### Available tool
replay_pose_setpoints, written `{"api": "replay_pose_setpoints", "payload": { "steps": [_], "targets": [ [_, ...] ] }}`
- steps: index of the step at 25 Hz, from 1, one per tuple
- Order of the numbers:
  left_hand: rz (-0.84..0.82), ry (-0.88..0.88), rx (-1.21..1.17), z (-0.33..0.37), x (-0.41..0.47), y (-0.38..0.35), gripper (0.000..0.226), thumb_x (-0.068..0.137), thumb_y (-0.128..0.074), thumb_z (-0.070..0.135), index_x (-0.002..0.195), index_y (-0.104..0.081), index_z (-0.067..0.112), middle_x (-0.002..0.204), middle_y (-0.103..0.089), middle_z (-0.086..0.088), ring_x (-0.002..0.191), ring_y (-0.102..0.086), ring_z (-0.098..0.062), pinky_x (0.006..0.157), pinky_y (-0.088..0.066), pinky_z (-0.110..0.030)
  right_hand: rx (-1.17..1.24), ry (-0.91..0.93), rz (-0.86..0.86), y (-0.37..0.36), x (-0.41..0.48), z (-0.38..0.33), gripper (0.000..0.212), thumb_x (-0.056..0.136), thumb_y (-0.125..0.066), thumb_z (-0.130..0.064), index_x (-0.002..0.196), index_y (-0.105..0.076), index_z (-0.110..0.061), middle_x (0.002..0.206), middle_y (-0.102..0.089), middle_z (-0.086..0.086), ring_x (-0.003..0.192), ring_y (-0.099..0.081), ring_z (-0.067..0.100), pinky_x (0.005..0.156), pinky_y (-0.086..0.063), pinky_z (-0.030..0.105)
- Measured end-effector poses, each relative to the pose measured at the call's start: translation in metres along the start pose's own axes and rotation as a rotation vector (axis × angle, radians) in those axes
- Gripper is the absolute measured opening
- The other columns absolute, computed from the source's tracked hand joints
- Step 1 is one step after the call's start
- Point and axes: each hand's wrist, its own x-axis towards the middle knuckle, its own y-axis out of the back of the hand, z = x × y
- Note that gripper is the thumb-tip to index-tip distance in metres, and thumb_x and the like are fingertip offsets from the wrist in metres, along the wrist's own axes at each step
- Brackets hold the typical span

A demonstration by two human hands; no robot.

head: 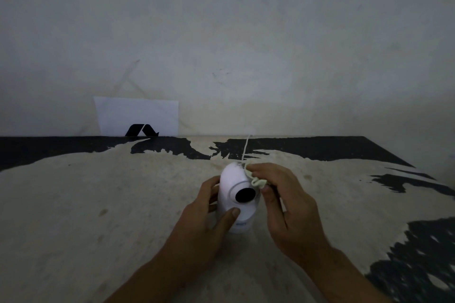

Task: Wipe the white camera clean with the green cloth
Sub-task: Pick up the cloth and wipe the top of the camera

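On a worn tabletop [123, 192] patched black and pale, a white camera [237, 198] stands upright near the middle, dark lens facing the viewer. Left hand [209, 219] wraps its lower body, thumb across the front. Right hand [283, 204] pinches a bunched green cloth [256, 181] against the camera's upper right side. What seems to be a thin white cable [246, 149] rises behind. White paper [138, 115] leans on the wall [246, 32].

Hands [246, 214], green cloth [257, 181] on white camera [234, 184]
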Motion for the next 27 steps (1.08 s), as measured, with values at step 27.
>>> {"api": "replay_pose_setpoints", "payload": {
  "steps": [27],
  "targets": [
    [-0.019,0.053,-0.017,0.005,-0.001,0.001,0.058,0.072,-0.054,0.049,0.124,-0.029,0.045,0.115,-0.051,0.026,0.098,-0.051,0.014,0.083,-0.041,-0.007,-0.465,0.325,-0.108,-0.010,0.000,-0.012,0.032,0.097,-0.043,-0.030,0.122,-0.046,-0.012,0.120,-0.067,0.011,0.120,-0.048,0.020,0.099,-0.045,0.044]
  ]
}}
